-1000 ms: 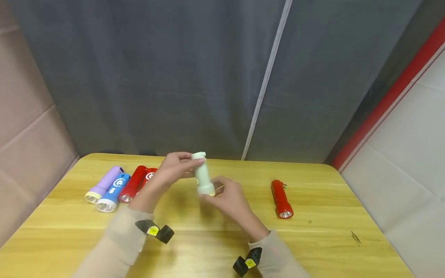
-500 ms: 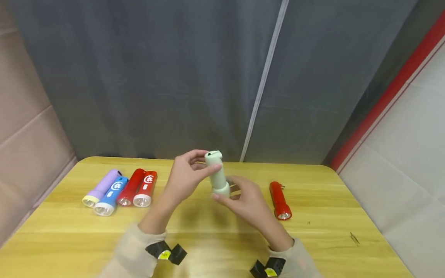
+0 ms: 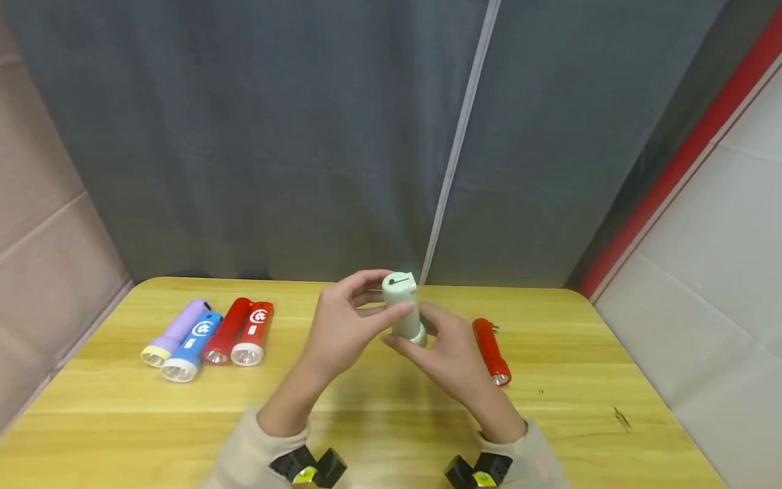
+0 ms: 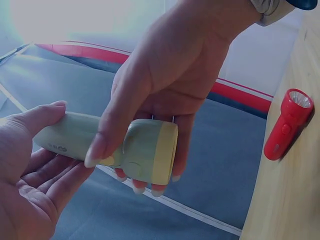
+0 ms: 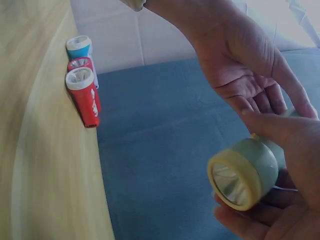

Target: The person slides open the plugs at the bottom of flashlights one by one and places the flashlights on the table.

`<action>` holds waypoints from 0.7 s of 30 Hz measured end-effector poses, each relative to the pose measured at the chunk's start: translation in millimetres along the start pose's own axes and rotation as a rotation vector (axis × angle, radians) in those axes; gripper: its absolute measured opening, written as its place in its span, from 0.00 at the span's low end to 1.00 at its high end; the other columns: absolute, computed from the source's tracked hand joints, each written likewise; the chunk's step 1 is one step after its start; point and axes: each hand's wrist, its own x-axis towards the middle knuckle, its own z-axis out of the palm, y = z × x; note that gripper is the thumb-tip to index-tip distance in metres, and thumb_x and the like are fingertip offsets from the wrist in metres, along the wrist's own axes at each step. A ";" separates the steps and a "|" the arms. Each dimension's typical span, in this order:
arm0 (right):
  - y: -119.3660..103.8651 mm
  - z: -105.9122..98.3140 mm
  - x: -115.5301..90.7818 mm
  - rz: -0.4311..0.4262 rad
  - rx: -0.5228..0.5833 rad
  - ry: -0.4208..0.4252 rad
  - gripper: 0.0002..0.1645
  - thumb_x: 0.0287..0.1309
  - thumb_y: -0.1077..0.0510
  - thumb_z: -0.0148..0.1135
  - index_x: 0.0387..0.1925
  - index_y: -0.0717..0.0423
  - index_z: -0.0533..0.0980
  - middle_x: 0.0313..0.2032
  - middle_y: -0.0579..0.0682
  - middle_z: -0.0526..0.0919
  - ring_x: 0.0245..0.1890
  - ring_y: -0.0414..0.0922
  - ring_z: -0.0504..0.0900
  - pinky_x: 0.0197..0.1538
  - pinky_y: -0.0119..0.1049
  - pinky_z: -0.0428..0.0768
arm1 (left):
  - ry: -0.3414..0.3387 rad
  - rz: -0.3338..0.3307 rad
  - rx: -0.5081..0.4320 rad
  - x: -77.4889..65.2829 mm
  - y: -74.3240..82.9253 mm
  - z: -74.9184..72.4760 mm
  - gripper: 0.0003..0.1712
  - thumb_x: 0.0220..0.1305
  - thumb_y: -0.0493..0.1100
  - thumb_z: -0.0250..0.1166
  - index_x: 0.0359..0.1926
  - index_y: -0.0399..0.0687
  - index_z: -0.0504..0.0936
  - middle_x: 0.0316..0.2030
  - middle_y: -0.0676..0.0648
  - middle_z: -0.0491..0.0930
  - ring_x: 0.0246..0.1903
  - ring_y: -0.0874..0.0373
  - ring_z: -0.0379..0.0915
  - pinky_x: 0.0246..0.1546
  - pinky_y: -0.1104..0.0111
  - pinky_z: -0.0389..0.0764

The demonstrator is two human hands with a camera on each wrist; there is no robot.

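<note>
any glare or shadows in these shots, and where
Left wrist view: glare washes out the upper left corner, though the pale green flashlight shows clearly; right wrist view: a smaller bright patch at the upper right; head view: more even light, with soft shadows on the table.

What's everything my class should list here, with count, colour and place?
Table: 1, yellow wood-grain, foreground.
Green flashlight: 1, pale green, held up centrally.
Purple flashlight: 1, purple, leftmost on table.
Blue flashlight: 1, blue and white, beside purple.
Plain red flashlight: 1, red, right of blue.
White-headed red flashlight: 1, red and white, beside plain red.
Lone red flashlight: 1, red, table's right side.
Backdrop: 1, dark grey, behind table.
Side panels: 2, pale, left and right.
Red stripe: 1, red, right panel.
Wrist devices: 2, black, one per wrist.
Sleeves: 2, beige, both forearms.
Left hand: 1, bare, green flashlight's tail end.
Right hand: 1, bare, its head end.
</note>
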 end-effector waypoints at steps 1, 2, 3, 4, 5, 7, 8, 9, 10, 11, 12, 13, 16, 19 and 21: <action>-0.8 -2.1 -0.7 -0.003 0.006 -0.011 0.24 0.50 0.50 0.79 0.50 0.45 0.83 0.45 0.42 0.89 0.42 0.38 0.87 0.50 0.41 0.88 | -0.001 0.011 -0.002 -0.6 0.5 0.6 0.25 0.54 0.40 0.78 0.53 0.43 0.83 0.50 0.45 0.87 0.48 0.55 0.87 0.50 0.65 0.87; -1.7 -4.6 -1.6 -0.004 0.013 -0.023 0.24 0.51 0.50 0.79 0.50 0.45 0.83 0.45 0.42 0.89 0.42 0.38 0.87 0.50 0.40 0.88 | -0.001 0.022 -0.004 -1.3 0.9 0.9 0.25 0.54 0.39 0.78 0.54 0.43 0.83 0.49 0.45 0.87 0.48 0.55 0.87 0.50 0.65 0.87; -3.0 -7.2 -2.4 -0.006 0.018 -0.037 0.23 0.52 0.50 0.78 0.51 0.46 0.83 0.45 0.42 0.89 0.43 0.39 0.88 0.50 0.39 0.88 | -0.002 0.029 -0.007 -1.8 1.1 0.9 0.25 0.54 0.39 0.78 0.54 0.42 0.83 0.49 0.44 0.87 0.48 0.55 0.87 0.50 0.66 0.87; -3.8 -9.5 -3.2 -0.007 0.018 -0.051 0.24 0.53 0.51 0.78 0.52 0.46 0.82 0.46 0.42 0.89 0.44 0.39 0.88 0.51 0.39 0.88 | -0.002 0.034 -0.009 -2.2 0.9 0.7 0.25 0.55 0.38 0.78 0.54 0.41 0.83 0.49 0.44 0.87 0.48 0.55 0.87 0.50 0.66 0.87; -4.4 -11.6 -3.8 -0.006 0.016 -0.064 0.24 0.54 0.51 0.77 0.52 0.46 0.82 0.47 0.43 0.89 0.45 0.40 0.88 0.51 0.40 0.88 | -0.004 0.038 -0.010 -2.6 0.9 0.6 0.25 0.55 0.38 0.77 0.54 0.41 0.83 0.49 0.44 0.87 0.49 0.54 0.86 0.50 0.66 0.87; -5.3 -14.3 -4.6 -0.006 0.011 -0.077 0.24 0.55 0.51 0.76 0.53 0.48 0.82 0.48 0.44 0.89 0.48 0.43 0.89 0.51 0.40 0.88 | -0.014 0.042 -0.013 -3.4 1.1 -0.2 0.25 0.56 0.38 0.77 0.55 0.41 0.83 0.49 0.43 0.87 0.49 0.54 0.86 0.50 0.66 0.87; -5.8 -15.2 -5.0 -0.010 0.009 -0.078 0.23 0.55 0.52 0.76 0.53 0.48 0.82 0.47 0.45 0.89 0.48 0.44 0.89 0.51 0.40 0.88 | -0.021 0.042 -0.020 -3.8 1.1 -0.7 0.25 0.56 0.37 0.76 0.55 0.40 0.83 0.50 0.42 0.87 0.49 0.53 0.86 0.50 0.67 0.86; -6.0 -15.6 -5.2 -0.016 0.005 -0.078 0.22 0.55 0.52 0.76 0.52 0.49 0.82 0.47 0.45 0.89 0.48 0.45 0.89 0.51 0.40 0.88 | -0.028 0.037 -0.028 -4.2 1.0 -0.8 0.25 0.56 0.37 0.76 0.55 0.40 0.83 0.50 0.42 0.87 0.50 0.53 0.86 0.51 0.66 0.87; -6.3 -15.9 -5.3 -0.016 0.003 -0.077 0.22 0.55 0.52 0.76 0.52 0.49 0.82 0.47 0.45 0.89 0.47 0.45 0.89 0.50 0.40 0.88 | -0.036 0.031 -0.036 -4.8 0.9 -0.9 0.25 0.56 0.37 0.76 0.56 0.40 0.83 0.50 0.42 0.86 0.51 0.52 0.85 0.51 0.65 0.87; -6.2 -15.9 -5.3 -0.020 0.003 -0.076 0.22 0.54 0.53 0.76 0.52 0.50 0.83 0.46 0.45 0.89 0.47 0.44 0.89 0.50 0.39 0.88 | -0.044 0.023 -0.045 -5.4 0.9 -0.8 0.25 0.57 0.37 0.76 0.56 0.41 0.82 0.51 0.42 0.86 0.51 0.52 0.85 0.51 0.64 0.87; -6.4 -16.0 -5.4 -0.022 0.004 -0.075 0.22 0.54 0.53 0.77 0.51 0.50 0.83 0.46 0.45 0.89 0.46 0.44 0.89 0.49 0.37 0.88 | -0.053 0.016 -0.054 -5.9 0.5 -0.8 0.25 0.57 0.37 0.75 0.56 0.41 0.82 0.51 0.42 0.86 0.52 0.52 0.85 0.51 0.63 0.86; -6.3 -15.9 -5.4 -0.023 0.004 -0.074 0.21 0.54 0.53 0.77 0.50 0.50 0.83 0.45 0.45 0.90 0.46 0.43 0.90 0.49 0.35 0.88 | -0.061 0.008 -0.061 -6.6 0.0 -0.6 0.25 0.58 0.37 0.75 0.57 0.41 0.82 0.52 0.42 0.85 0.52 0.52 0.85 0.51 0.62 0.86; -5.9 -16.1 -5.7 -0.021 0.001 -0.070 0.21 0.53 0.54 0.77 0.49 0.50 0.83 0.44 0.45 0.90 0.45 0.42 0.90 0.48 0.33 0.88 | -0.080 -0.010 -0.077 -7.4 -1.7 0.9 0.25 0.58 0.36 0.75 0.57 0.42 0.82 0.53 0.42 0.85 0.54 0.52 0.84 0.52 0.62 0.86; -5.6 -16.7 -6.1 -0.025 -0.013 -0.053 0.21 0.52 0.54 0.78 0.49 0.49 0.83 0.44 0.45 0.90 0.45 0.42 0.90 0.47 0.33 0.88 | -0.085 -0.007 -0.081 -6.7 -2.3 2.5 0.25 0.58 0.36 0.74 0.58 0.42 0.81 0.53 0.42 0.85 0.54 0.52 0.84 0.52 0.64 0.86; -5.6 -17.5 -6.3 -0.032 -0.023 -0.042 0.21 0.53 0.54 0.77 0.50 0.49 0.84 0.45 0.45 0.90 0.45 0.42 0.90 0.47 0.33 0.88 | -0.087 -0.002 -0.077 -5.9 -2.2 3.3 0.26 0.58 0.36 0.75 0.58 0.42 0.81 0.53 0.42 0.85 0.54 0.51 0.84 0.52 0.64 0.86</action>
